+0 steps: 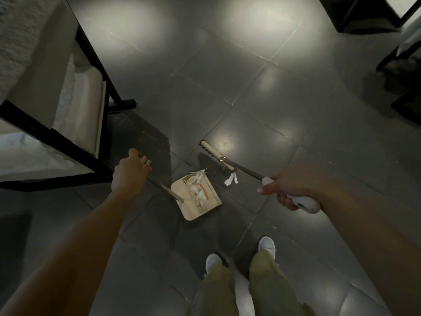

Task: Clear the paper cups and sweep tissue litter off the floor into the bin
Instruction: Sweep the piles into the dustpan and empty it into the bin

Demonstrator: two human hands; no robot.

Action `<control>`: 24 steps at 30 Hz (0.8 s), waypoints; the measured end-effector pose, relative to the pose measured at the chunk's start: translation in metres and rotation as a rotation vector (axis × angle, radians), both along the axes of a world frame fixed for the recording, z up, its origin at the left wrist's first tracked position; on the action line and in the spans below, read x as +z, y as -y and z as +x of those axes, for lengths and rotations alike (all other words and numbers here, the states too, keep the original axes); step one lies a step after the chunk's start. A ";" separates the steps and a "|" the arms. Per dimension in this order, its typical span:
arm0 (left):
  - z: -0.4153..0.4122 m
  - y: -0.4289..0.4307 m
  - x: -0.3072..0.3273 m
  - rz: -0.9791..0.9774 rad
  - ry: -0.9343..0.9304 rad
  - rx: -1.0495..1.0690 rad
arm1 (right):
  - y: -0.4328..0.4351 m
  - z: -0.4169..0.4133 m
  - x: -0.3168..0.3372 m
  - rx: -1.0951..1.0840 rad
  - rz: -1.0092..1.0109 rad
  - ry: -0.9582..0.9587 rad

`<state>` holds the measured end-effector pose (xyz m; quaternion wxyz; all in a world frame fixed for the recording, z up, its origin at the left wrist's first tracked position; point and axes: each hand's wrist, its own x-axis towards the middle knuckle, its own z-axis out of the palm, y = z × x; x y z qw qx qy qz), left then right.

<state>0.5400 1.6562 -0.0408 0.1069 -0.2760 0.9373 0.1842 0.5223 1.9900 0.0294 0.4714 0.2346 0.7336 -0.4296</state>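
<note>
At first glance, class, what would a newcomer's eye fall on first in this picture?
At the centre of the dark tiled floor, a flat beige dustpan holds torn white tissue scraps, its thin metal handle gripped by the left hand. Just right of it, one white tissue strip lies loose on the tiles beside the cream-headed broom, which the right hand grips by its white handle.
</note>
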 end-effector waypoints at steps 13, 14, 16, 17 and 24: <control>0.008 0.000 -0.010 0.033 -0.021 0.104 | 0.026 0.027 -0.059 0.356 0.141 -0.024; 0.008 0.000 -0.011 0.041 -0.021 0.105 | 0.031 0.030 -0.057 0.344 0.115 -0.008; 0.008 -0.002 -0.012 0.052 0.001 0.108 | 0.036 0.032 -0.052 0.283 0.048 0.035; 0.008 -0.004 -0.011 0.045 0.020 0.100 | 0.036 0.030 -0.048 0.243 0.013 0.071; 0.025 -0.010 -0.006 0.042 -0.062 0.156 | 0.008 0.007 0.015 0.001 -0.163 0.254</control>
